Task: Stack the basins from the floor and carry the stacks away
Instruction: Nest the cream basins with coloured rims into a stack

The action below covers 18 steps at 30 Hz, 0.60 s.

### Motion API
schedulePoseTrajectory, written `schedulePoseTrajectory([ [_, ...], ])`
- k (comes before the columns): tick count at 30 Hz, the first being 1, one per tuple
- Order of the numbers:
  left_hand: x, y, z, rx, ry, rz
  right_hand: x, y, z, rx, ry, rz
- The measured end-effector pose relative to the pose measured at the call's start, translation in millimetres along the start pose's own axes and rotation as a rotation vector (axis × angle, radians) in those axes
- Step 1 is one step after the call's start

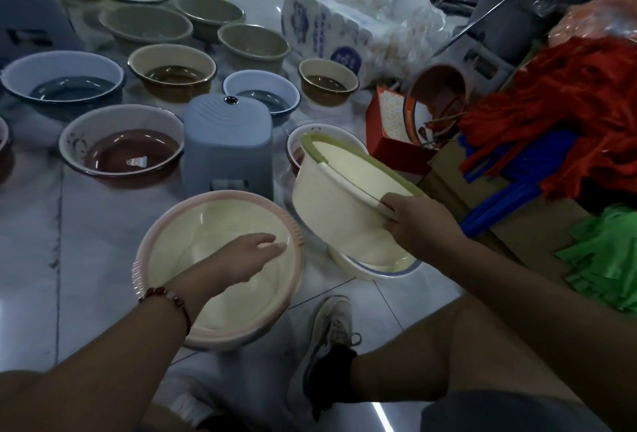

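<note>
Two cream plastic basins are in play: the right hand (pixel 418 221) grips the rim of a green-rimmed cream basin (pixel 339 197), fingers clamped on its edge, holding it tilted in the air above a blue-rimmed cream basin (pixel 375 268) on the tiled floor (pixel 86 225). The left hand (pixel 246 257) reaches into a pink-rimmed cream basin (pixel 220 269) on the floor, fingers straight and slightly apart. A grey-blue plastic stool (pixel 227 145) stands just behind, among many enamel basins (pixel 122 145)
</note>
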<state>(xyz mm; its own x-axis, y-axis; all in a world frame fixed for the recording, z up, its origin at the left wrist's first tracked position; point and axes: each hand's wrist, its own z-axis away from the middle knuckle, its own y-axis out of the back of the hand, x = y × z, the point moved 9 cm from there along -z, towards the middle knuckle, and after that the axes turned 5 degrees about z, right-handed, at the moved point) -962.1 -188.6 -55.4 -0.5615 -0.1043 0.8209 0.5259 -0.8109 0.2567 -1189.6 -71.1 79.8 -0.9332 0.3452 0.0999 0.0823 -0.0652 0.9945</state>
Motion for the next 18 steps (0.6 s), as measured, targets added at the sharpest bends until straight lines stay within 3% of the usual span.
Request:
schedulePoseTrajectory([
  [4, 5.5, 16.4, 4.1, 0.05, 0.082, 0.547, -32.4, 11.9, 4.2, 0.001, 0.143, 0.061],
  [7, -0.5, 27.9, 2.0, 0.075, 0.155, 0.802, -55.3, 17.8, 11.0, 0.026, 0.264, 0.086],
  [14, -27.1, 29.0, 10.6, 0.156, 0.355, 0.886, -78.7, 26.6, 15.6, 0.214, 0.446, 0.048],
  [16, -28.7, 32.5, 12.9, 0.19, 0.356, 0.941, -75.9, 27.8, 14.7, 0.284, 0.421, 0.011],
  [18, -31.3, 38.2, 16.1, 0.233, 0.361, 0.977, -58.4, 18.5, 3.9, 0.243, 0.276, -0.075],
])
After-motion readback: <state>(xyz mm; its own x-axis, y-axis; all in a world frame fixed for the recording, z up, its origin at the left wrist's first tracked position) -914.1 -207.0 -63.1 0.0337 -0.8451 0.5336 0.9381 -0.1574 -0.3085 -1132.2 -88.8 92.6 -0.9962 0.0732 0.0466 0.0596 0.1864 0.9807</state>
